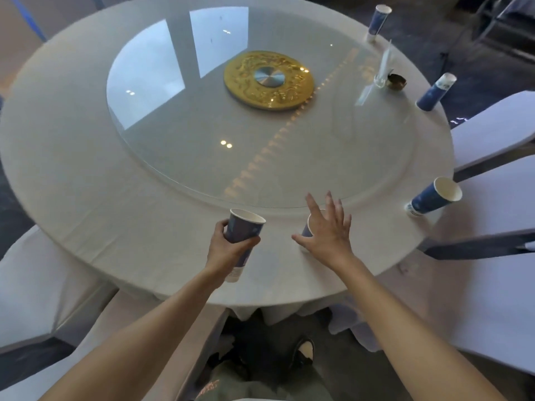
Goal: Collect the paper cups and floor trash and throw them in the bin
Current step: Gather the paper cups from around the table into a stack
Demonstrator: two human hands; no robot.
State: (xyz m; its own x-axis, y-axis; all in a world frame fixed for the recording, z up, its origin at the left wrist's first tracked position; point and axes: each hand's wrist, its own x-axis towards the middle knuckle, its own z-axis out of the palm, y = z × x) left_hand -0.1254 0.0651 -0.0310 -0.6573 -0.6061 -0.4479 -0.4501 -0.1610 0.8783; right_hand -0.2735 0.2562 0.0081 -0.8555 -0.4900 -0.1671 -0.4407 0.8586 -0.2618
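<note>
My left hand (228,244) grips a blue paper cup (242,230) lifted above the near edge of the round white table (86,175). Fingers spread, my right hand (327,230) hovers over a second blue cup (307,230) standing on the table, mostly hiding it; I cannot tell whether it touches the cup. Three more blue cups stand along the table's right edge: one near (434,196), one further (435,92), one at the far side (378,21).
A glass turntable (202,157) with a gold centre disc (269,79) covers the table's middle. A clear glass (383,68) and a small dark ashtray (397,81) sit far right. White-covered chairs (492,134) stand right and left. My shoes show below.
</note>
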